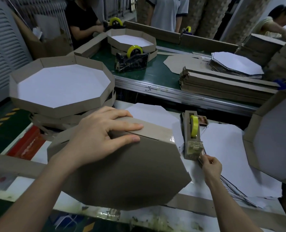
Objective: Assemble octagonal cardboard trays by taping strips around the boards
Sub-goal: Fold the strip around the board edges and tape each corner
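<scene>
Upturned tray (pixel 122 173) under my left hand (pixel 98 136), fingers (pixel 130 126) flat on its strip (pixel 155 129). Right hand (pixel 211 166) pinches tape (pixel 201 158) at dispenser (pixel 193 139).

Left of the tape dispenser (pixel 193 136), the left hand (pixel 98 136) is spread flat; tape (pixel 201 157) is pinched by the right hand (pixel 211 166).

Left hand (pixel 102 138) presses strip (pixel 154 129) against board (pixel 122 173) (brown side up); right hand (pixel 211 166) pinches tape (pixel 200 157) at dispenser (pixel 193 141).

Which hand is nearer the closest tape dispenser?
Right. The right hand pinches tape at the tape dispenser's front end; the left hand presses the cardboard strip on the upturned tray, off to its left.
</scene>
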Motion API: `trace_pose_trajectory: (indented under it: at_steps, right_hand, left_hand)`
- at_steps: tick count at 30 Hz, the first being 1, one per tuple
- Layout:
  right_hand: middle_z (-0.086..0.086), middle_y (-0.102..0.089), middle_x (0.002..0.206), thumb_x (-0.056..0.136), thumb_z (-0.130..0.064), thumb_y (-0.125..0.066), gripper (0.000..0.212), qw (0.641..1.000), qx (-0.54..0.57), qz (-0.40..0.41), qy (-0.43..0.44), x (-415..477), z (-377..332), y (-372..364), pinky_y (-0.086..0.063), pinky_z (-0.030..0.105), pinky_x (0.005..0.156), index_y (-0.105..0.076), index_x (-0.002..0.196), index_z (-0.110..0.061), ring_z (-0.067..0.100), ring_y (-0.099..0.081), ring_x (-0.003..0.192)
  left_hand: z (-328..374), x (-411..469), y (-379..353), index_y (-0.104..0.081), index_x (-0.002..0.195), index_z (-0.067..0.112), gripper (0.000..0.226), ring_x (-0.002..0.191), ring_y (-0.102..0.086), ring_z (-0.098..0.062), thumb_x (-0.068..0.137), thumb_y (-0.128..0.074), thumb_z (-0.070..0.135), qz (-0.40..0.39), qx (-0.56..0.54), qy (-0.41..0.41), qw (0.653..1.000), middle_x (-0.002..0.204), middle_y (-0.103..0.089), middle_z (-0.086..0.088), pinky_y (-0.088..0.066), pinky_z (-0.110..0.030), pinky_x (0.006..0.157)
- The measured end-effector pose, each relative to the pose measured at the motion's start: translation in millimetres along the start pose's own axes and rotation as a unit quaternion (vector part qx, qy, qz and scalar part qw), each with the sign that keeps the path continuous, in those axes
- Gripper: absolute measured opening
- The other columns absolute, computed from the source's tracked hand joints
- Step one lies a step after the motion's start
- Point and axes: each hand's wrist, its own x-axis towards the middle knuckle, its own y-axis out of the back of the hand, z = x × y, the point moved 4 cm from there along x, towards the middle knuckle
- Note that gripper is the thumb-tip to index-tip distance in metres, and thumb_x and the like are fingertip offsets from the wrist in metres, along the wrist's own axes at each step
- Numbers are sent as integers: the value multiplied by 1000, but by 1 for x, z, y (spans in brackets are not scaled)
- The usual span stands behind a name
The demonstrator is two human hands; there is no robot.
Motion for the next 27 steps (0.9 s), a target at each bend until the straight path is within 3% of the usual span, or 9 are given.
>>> trace_pose_trajectory:
  at_steps: [2, 5, 9, 13, 16, 17, 21, 25, 27]
  right_hand:
    - [21, -69, 102, 94, -14, -64, 11, 1000, -13, 10, 17, -10, -10, -3, -51, 43, 87, -65, 91, -4, 30, -61, 91]
    - [14, -68, 100, 97, -23, -61, 16, 999, 9, -4, 43, -36, -51, -20, -55, 43, 84, -66, 99, -8, 28, -62, 93]
    - [3, -66, 83, 98, -20, -61, 17, 988, 69, -100, 95, -87, -135, -47, -51, 15, 59, -67, 105, -7, 10, -62, 70]
    - [-4, -69, 66, 94, -19, -68, 13, 961, 63, -183, 196, -158, -212, -57, -54, 16, 61, -71, 107, -16, 12, -65, 70]
    - [1, -74, 71, 88, -18, -75, 75, 940, 47, -271, 200, -208, -246, -60, -57, 22, 63, -34, 150, -23, 8, -63, 62]
    - [4, -74, 72, 87, -18, -77, 80, 937, 43, -280, 206, -223, -254, -59, -56, 22, 61, -31, 153, -20, 8, -63, 60]
    - [3, -74, 68, 88, -12, -74, 35, 932, 39, -257, 252, -277, -273, -47, -51, 18, 54, -65, 121, -11, 8, -67, 59]
    - [6, -72, 64, 86, -3, -73, 13, 939, 51, -264, 215, -312, -266, -41, -52, 20, 52, -69, 99, -6, 14, -68, 55]
    - [7, -70, 60, 86, 1, -72, 8, 944, 61, -263, 192, -324, -258, -41, -53, 22, 51, -67, 92, -2, 15, -67, 52]
  left_hand:
    - [-1, -2, 2, -65, 108, 56, 34, 113, -52, -2, 79, -51, 68, 1, 0, 7, 1000, 120, -60, 25, -49, -38, 91]
    - [-2, -5, 5, -65, 109, 56, 37, 114, -50, -2, 78, -48, 69, -7, -1, 12, 1000, 120, -57, 28, -47, -36, 92]
    - [-5, -12, 11, -61, 112, 56, 40, 116, -47, -3, 79, -45, 70, -13, 0, 9, 1000, 121, -55, 27, -44, -34, 93]
    - [-6, -24, 18, -59, 114, 57, 41, 120, -44, -2, 79, -44, 70, -12, -5, 9, 1000, 124, -55, 24, -40, -34, 95]
    - [-4, -36, 23, -62, 112, 54, 35, 122, -43, -3, 80, -54, 66, 2, -16, 17, 1000, 128, -57, 20, -41, -36, 97]
    - [-3, -40, 24, -65, 111, 51, 34, 121, -45, -5, 80, -57, 62, 18, -18, 22, 999, 127, -59, 18, -43, -38, 97]
    - [-1, -57, 31, -72, 108, 40, 34, 115, -51, -11, 83, -62, 60, 87, 2, 55, 995, 120, -64, 14, -42, -33, 91]
    - [-12, -66, 39, -56, 121, 40, 49, 113, -49, -9, 77, -71, 54, 76, -23, 105, 991, 107, -53, 24, -43, -34, 88]
    - [-16, -69, 44, -46, 124, 40, 57, 113, -50, -9, 76, -73, 52, 65, -39, 102, 992, 110, -57, 21, -44, -35, 89]
